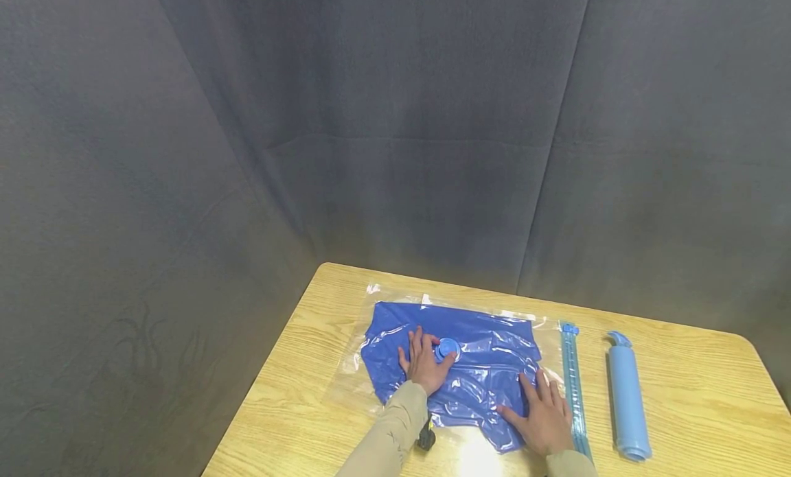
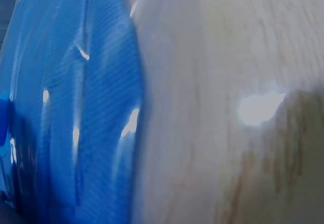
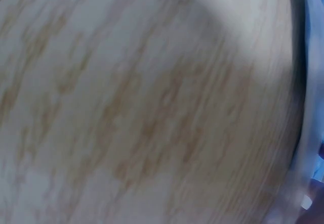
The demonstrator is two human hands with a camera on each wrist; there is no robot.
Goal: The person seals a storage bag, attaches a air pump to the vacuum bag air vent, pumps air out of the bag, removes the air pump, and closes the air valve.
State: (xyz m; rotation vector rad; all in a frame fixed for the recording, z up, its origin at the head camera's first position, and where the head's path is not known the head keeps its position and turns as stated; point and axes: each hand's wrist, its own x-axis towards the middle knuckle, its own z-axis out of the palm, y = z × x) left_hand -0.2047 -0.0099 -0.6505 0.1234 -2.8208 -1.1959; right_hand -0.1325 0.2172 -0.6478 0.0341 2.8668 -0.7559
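A clear plastic vacuum storage bag (image 1: 352, 377) lies flat on the table, with folded blue cloth (image 1: 494, 340) inside. My left hand (image 1: 428, 366) rests on the bag, fingers spread. Its index finger and thumb touch the bag at either side of the round blue valve cap (image 1: 448, 348). On the bag's right part rests my right hand (image 1: 544, 419), fingers spread and palm down, near the zip edge. A blue slider (image 1: 570, 329) sits at the far end of the teal zip strip (image 1: 575, 381). The left wrist view shows the wrinkled cloth (image 2: 101, 107) under shiny film.
A light blue hand pump (image 1: 629, 401) lies to the right of the bag on the wooden table (image 1: 698, 381). Grey curtains (image 1: 432, 154) hang behind the table and at its left. A small black device (image 1: 426, 436) is beside my left wrist.
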